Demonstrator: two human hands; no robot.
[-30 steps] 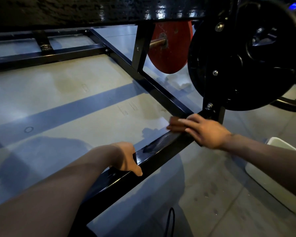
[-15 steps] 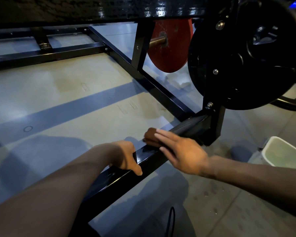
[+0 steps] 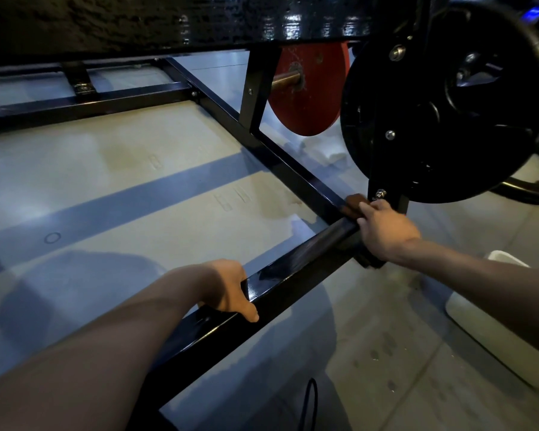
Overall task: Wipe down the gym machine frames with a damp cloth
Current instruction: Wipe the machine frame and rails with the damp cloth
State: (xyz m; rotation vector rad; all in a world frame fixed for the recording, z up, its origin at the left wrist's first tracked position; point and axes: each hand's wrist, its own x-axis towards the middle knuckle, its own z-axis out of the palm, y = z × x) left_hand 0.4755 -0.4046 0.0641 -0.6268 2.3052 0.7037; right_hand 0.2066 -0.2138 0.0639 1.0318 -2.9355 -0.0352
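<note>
From the head camera, the left hand (image 3: 227, 289) curls over the black frame rail (image 3: 293, 275), fingers wrapped on its far edge, seemingly to brace the crouched body. The right hand (image 3: 383, 231) presses a brown cloth (image 3: 355, 204) against the rail's joint under the black weight plate (image 3: 442, 107), fingers bent over it, likely to reach the corner. A white bucket (image 3: 492, 334) stands nearby on the floor.

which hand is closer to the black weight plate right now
Right. The right hand presses a brown cloth onto the frame bar just below the black weight plate. The left hand grips the same bar farther down, toward the camera.
</note>
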